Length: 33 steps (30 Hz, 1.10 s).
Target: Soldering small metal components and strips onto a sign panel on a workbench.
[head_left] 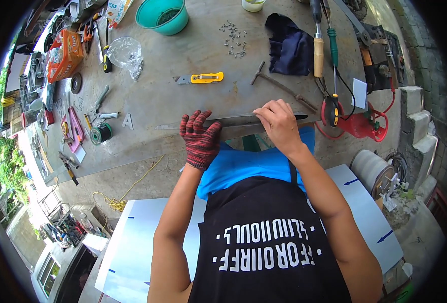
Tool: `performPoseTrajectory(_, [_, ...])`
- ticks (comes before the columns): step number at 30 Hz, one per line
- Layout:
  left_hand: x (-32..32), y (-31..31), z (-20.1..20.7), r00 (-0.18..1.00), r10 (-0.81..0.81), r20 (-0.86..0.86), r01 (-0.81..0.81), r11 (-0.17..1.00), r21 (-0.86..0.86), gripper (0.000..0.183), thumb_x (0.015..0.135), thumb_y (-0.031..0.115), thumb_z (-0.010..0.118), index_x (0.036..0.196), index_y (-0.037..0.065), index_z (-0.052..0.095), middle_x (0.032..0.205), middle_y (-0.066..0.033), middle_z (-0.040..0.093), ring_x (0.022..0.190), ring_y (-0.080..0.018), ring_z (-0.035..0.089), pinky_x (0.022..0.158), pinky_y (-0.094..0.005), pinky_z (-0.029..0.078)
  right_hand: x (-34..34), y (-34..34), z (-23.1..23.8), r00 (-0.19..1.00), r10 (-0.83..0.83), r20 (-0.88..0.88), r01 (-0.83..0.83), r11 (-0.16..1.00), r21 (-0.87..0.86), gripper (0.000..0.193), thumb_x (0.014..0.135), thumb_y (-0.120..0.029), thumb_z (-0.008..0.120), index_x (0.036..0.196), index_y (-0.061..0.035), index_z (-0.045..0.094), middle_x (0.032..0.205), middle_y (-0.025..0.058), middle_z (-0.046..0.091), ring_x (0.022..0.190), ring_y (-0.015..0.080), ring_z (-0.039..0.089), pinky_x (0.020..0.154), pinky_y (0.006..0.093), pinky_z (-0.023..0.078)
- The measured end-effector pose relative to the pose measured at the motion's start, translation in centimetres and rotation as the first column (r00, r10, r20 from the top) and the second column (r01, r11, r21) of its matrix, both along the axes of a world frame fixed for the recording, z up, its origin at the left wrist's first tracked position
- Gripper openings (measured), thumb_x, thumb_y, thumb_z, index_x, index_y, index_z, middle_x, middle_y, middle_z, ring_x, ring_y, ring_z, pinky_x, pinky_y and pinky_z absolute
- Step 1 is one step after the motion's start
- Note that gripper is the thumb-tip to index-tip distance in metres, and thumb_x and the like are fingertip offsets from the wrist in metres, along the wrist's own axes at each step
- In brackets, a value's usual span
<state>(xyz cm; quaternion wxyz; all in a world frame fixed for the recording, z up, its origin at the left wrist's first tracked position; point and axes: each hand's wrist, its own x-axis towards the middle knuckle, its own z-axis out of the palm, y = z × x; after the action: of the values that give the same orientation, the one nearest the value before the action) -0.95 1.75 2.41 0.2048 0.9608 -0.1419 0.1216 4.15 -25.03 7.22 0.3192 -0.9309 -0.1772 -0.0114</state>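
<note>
A long, narrow dark strip (238,120) lies crosswise at the table's near edge, with a pale, pointed metal-looking length (168,127) past its left end. My left hand (201,139), in a red-and-black knitted glove, grips the strip near its left part, thumb along it. Bare, my right hand (279,123) is over its right part, thumb and fingertips pinched at the upper edge. Whatever is in that pinch is too small to make out. The strip's dark rounded tip (301,117) shows beyond the right hand. Blue cloth (248,164) covers my lap.
Ahead lie a yellow utility knife (207,78), a T-handled metal tool (284,87), dark cloth (291,48) and scattered small metal pieces (235,39). A green bowl (169,25) stands beyond. Soldering irons (333,50) and a red stand (367,126) are right; a wire spool (101,134) is left.
</note>
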Motion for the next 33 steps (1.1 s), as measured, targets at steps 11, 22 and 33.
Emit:
performPoseTrajectory(11, [-0.1, 1.1, 1.4, 0.998, 0.036, 0.057, -0.039, 0.998, 0.043, 0.024, 0.081, 0.021, 0.08, 0.102, 0.028, 0.07, 0.14, -0.0037, 0.063, 0.136, -0.0337, 0.054, 0.122, -0.06, 0.032, -0.4, 0.0, -0.2, 1.0, -0.002, -0.003, 0.002, 0.999, 0.041, 0.01, 0.09, -0.009, 0.078, 0.1, -0.0085, 0.079, 0.095, 0.0057, 0.068, 0.096, 0.0283, 0.063, 0.086, 0.0415, 0.051])
performPoseTrajectory(22, [-0.1, 1.1, 0.5, 0.999, 0.034, 0.038, -0.036, 0.998, 0.054, 0.023, 0.082, 0.02, 0.079, 0.102, 0.029, 0.073, 0.139, -0.0031, 0.063, 0.137, -0.0331, 0.054, 0.121, -0.0592, 0.033, -0.3, -0.1, -0.5, 1.0, 0.003, 0.006, -0.003, 0.999, 0.036, 0.009, 0.091, -0.011, 0.078, 0.1, -0.0095, 0.079, 0.095, 0.0049, 0.069, 0.096, 0.0286, 0.064, 0.087, 0.0423, 0.051])
performPoseTrajectory(33, [0.9, 2.6, 0.7, 0.995, 0.072, -0.065, -0.065, 0.992, 0.109, 0.019, 0.087, 0.023, 0.075, 0.105, 0.028, 0.071, 0.134, -0.002, 0.066, 0.136, -0.0308, 0.056, 0.123, -0.0583, 0.029, 0.2, -0.7, 0.1, 0.999, 0.013, 0.046, -0.012, 1.0, -0.007, 0.006, 0.09, -0.013, 0.077, 0.095, -0.0106, 0.078, 0.094, 0.007, 0.068, 0.097, 0.0304, 0.063, 0.087, 0.0439, 0.051])
